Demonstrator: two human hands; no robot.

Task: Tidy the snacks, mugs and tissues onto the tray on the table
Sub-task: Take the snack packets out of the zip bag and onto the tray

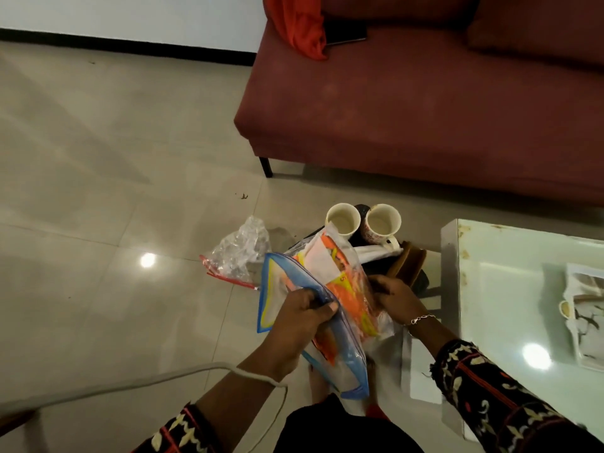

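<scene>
My left hand [302,325] grips a blue-edged zip bag [281,282] that holds orange snack packets [349,289]. Across from it, my right hand [392,297] holds the other side of the same bundle, fingers curled at the packets. Two white mugs [343,219] [382,222] stand just beyond, on a dark low stand [421,282] beside a brown object [411,263] and a white tissue [372,251]. The white patterned tray [585,322] lies on the glass table [506,256] at the right, with a small cup at its edge.
A crumpled clear zip bag [242,253] with a red seal lies on the tiled floor to the left. A red sofa [408,109] fills the back, with an orange cloth [300,24] on it. A grey cable [130,380] crosses my left wrist.
</scene>
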